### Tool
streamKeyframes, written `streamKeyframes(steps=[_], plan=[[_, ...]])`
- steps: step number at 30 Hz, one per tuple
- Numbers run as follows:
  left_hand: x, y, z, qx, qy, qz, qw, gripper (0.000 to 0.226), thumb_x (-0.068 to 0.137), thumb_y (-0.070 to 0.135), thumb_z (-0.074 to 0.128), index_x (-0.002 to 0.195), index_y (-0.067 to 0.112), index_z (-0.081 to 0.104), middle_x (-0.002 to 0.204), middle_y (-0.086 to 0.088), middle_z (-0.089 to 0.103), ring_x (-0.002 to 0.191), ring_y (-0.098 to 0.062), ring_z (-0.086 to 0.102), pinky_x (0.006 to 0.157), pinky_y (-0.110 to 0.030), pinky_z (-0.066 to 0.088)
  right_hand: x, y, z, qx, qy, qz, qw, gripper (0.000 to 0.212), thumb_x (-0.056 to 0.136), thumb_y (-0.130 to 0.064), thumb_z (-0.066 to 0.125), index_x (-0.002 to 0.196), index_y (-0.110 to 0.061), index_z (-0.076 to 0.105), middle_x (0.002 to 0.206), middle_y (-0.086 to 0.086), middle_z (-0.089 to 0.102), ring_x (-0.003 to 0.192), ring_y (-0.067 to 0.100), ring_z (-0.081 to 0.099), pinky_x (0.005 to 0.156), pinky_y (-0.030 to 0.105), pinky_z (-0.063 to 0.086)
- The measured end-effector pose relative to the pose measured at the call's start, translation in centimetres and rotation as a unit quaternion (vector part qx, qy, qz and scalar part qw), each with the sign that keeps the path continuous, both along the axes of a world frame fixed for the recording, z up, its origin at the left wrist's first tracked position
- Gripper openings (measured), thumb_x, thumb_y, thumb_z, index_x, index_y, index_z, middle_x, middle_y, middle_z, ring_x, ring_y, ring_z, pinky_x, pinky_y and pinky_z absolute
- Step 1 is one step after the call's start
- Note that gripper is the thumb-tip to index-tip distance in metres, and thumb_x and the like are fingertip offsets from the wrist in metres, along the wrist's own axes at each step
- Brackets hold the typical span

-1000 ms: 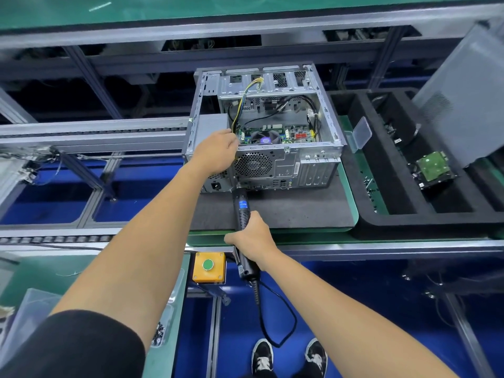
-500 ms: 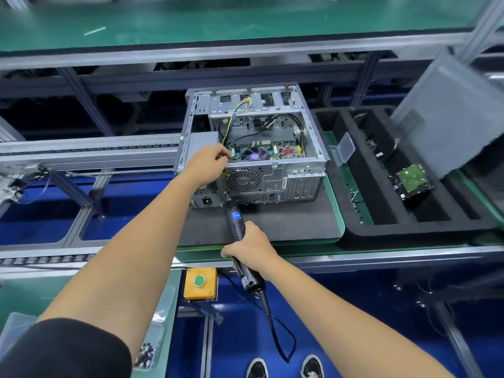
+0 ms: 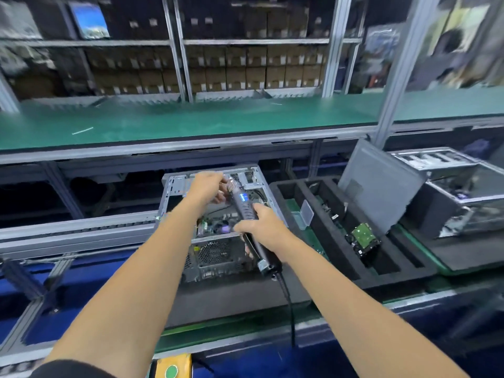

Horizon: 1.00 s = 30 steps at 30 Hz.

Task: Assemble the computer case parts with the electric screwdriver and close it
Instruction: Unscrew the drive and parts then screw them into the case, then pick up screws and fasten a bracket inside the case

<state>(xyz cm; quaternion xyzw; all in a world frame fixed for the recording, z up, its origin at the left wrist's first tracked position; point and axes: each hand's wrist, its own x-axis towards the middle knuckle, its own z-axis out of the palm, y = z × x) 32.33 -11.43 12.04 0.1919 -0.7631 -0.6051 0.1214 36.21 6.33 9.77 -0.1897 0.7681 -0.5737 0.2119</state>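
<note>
While the open grey metal computer case (image 3: 215, 227) lacks its panel, right grip (image 3: 261, 227) holds the black electric screwdriver (image 3: 245, 211); left grip (image 3: 204, 186), at 11 o'clock, unclear.

2 computer cases (image 3: 212, 222) – 1 electric screwdriver (image 3: 246, 214) – 2 hands (image 3: 204, 186)

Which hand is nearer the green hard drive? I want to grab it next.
Right. The right hand grips the electric screwdriver over the case, beside the hard drive's tray; the left hand is farther off.
</note>
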Motion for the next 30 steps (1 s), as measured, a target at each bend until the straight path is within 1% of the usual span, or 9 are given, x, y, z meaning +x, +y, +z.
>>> streamKeyframes(steps=[3,7,12,19,22,24,26,28,30], plan=[[-2.0,4.0,0.9,-0.046,0.018,-0.030,0.998,0.034,0.095,0.013,0.042,0.062,0.012,0.047,0.041,0.002,0.050,0.031,-0.010,0.047,0.035,-0.016,0.032,-2.1,2.4,0.3,0.005,0.010,-0.026,1.000,0.032,0.086,-0.013,0.070,0.112,-0.005,0.053,0.095,0.008,0.055,0.083,0.029,0.059,0.069,0.035,0.049],[-6.4,8.3,0.1,-0.051,0.017,-0.030,0.998,0.036,0.095,0.008,0.038,0.060,0.011,0.043,0.041,-0.001,0.049,0.028,-0.008,0.047,0.031,-0.015,0.034,-6.3,5.8,-0.8,0.001,0.003,-0.037,0.999,0.021,0.084,-0.009,0.069,0.097,-0.012,0.053,0.084,0.009,0.056,0.069,0.026,0.054,0.073,0.049,0.050],[-14.6,13.7,-2.9,-0.050,-0.012,-0.049,0.998,0.032,0.094,0.011,0.040,0.062,0.011,0.044,0.054,-0.006,0.049,0.037,-0.012,0.052,0.039,-0.020,0.042,-13.5,11.4,-3.3,0.037,-0.021,-0.063,0.997,0.053,0.083,-0.008,0.066,0.130,0.001,0.046,0.106,0.022,0.061,0.078,0.034,0.062,0.071,0.043,0.053],[-26.3,25.4,-10.9,-0.056,-0.117,-0.106,0.986,0.025,0.087,-0.007,0.034,0.072,0.005,0.050,0.063,-0.013,0.054,0.040,-0.014,0.050,0.046,-0.020,0.041,-26.0,21.6,-8.5,0.074,-0.065,-0.112,0.989,0.029,0.078,-0.009,0.066,0.101,-0.009,0.049,0.090,0.006,0.054,0.077,0.026,0.054,0.073,0.044,0.051],[-27.9,30.3,-15.9,-0.151,-0.148,-0.257,0.943,0.017,0.086,-0.002,0.050,0.100,0.006,0.054,0.084,-0.001,0.057,0.069,-0.012,0.057,0.058,-0.012,0.043,-29.9,25.3,-10.4,0.088,-0.074,-0.155,0.981,0.022,0.079,-0.010,0.070,0.094,-0.011,0.054,0.083,0.001,0.057,0.073,0.018,0.055,0.076,0.036,0.058],[-28.9,33.5,-18.8,-0.236,-0.206,-0.432,0.846,0.037,0.079,0.018,0.066,0.112,0.007,0.054,0.103,0.000,0.051,0.105,-0.019,0.050,0.081,-0.009,0.037,-32.2,27.2,-11.4,0.105,-0.074,-0.170,0.977,0.024,0.078,-0.012,0.072,0.084,-0.018,0.049,0.077,-0.003,0.054,0.069,0.015,0.053,0.063,0.025,0.049],[-29.4,35.9,-21.4,-0.313,-0.275,-0.504,0.757,0.086,0.065,0.049,0.077,0.134,0.010,0.043,0.134,-0.003,0.043,0.131,-0.022,0.031,0.108,-0.017,0.025,-34.1,28.3,-12.3,0.112,-0.085,-0.175,0.975,0.025,0.075,-0.009,0.069,0.077,-0.018,0.046,0.074,-0.001,0.055,0.065,0.018,0.053,0.058,0.029,0.044],[-29.2,37.2,-23.4,-0.294,-0.317,-0.464,0.773,0.130,0.052,0.057,0.084,0.151,0.019,0.009,0.152,0.000,0.017,0.142,-0.021,0.015,0.117,-0.036,0.019,-35.3,28.7,-13.1,0.116,-0.095,-0.167,0.975,0.027,0.073,-0.008,0.069,0.074,-0.019,0.044,0.071,-0.003,0.052,0.061,0.015,0.049,0.053,0.027,0.039],[-28.5,37.7,-24.9,-0.227,-0.286,-0.419,0.831,0.132,0.047,0.049,0.089,0.150,0.020,0.012,0.150,0.003,0.026,0.140,-0.017,0.026,0.115,-0.037,0.027,-36.1,28.5,-13.4,0.116,-0.106,-0.151,0.976,0.029,0.073,-0.009,0.069,0.073,-0.019,0.042,0.069,-0.004,0.050,0.056,0.011,0.046,0.048,0.022,0.036]])
